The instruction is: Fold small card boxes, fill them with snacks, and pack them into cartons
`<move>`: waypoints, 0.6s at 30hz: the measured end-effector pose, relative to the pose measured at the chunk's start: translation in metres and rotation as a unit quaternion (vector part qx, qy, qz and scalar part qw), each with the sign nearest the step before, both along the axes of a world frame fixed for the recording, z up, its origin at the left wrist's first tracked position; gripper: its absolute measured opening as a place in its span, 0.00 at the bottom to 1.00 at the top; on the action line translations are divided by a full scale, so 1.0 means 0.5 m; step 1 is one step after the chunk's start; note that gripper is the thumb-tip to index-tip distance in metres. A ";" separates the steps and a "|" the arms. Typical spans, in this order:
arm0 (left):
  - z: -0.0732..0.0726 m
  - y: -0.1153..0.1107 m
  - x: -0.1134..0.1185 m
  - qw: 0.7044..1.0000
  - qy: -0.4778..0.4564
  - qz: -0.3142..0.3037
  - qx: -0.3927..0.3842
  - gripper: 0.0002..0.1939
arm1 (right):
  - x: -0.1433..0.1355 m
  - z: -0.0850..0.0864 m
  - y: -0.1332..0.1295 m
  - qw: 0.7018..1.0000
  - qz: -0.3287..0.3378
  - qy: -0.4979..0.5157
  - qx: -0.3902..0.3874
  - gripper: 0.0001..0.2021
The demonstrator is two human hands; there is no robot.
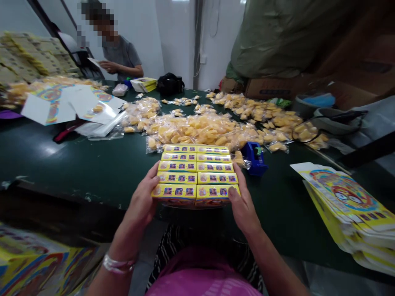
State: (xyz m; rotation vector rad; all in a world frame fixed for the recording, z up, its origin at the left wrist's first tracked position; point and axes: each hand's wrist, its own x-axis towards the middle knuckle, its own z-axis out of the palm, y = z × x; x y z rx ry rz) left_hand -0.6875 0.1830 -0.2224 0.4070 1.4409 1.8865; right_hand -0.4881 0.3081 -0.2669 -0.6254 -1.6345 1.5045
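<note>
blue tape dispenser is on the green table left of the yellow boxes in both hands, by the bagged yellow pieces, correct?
Not left: the head view shows the blue tape dispenser to the right of the yellow boxes. It sits on the green table, by the bagged yellow pieces, and the left hand and right hand hold the boxes.

The room is dim, with cool light falling from above; two bright strips show at the top edge. A whitish glare lies on the left of the green table (pixel 92 176), and small highlights glint off the wrappers (pixel 197 129). The wall (pixel 179 37) is pale and evenly lit, while the upper right corner sinks into brown shadow, as does the space under the table. The boxes (pixel 196 176) are fairly sharp; the stack (pixel 33 57) at far left is smeared, and the edges look stretched.
</note>
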 end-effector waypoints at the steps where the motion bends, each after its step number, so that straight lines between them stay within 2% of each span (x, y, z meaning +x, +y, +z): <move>1: 0.001 -0.001 -0.006 1.000 0.007 -0.007 -0.013 0.35 | 0.003 0.000 0.005 1.000 0.004 0.004 0.008 0.42; 3: 0.003 0.001 -0.022 0.999 0.024 -0.005 -0.041 0.35 | 0.006 0.003 0.018 1.000 0.005 0.016 -0.005 0.40; 5: 0.006 0.008 -0.042 0.996 0.045 -0.007 -0.070 0.39 | 0.003 0.012 0.032 0.998 0.006 0.033 -0.055 0.37; 8: 0.010 0.019 -0.072 0.990 0.063 -0.065 -0.112 0.46 | -0.005 0.031 0.053 0.990 0.020 0.051 -0.128 0.35; 10: 0.012 0.020 -0.085 0.986 0.059 -0.103 -0.114 0.45 | -0.012 0.042 0.061 0.987 0.035 0.053 -0.148 0.34; 12: 0.012 0.018 -0.087 0.987 0.046 -0.111 -0.104 0.42 | -0.017 0.049 0.062 0.985 0.053 0.054 -0.154 0.33; 14: 0.011 0.016 -0.078 0.990 0.034 -0.097 -0.101 0.41 | -0.020 0.050 0.057 0.984 0.058 0.057 -0.158 0.32; 18: 0.012 0.022 -0.043 0.993 0.042 -0.016 -0.113 0.39 | -0.031 0.043 0.039 0.984 0.032 0.074 -0.162 0.32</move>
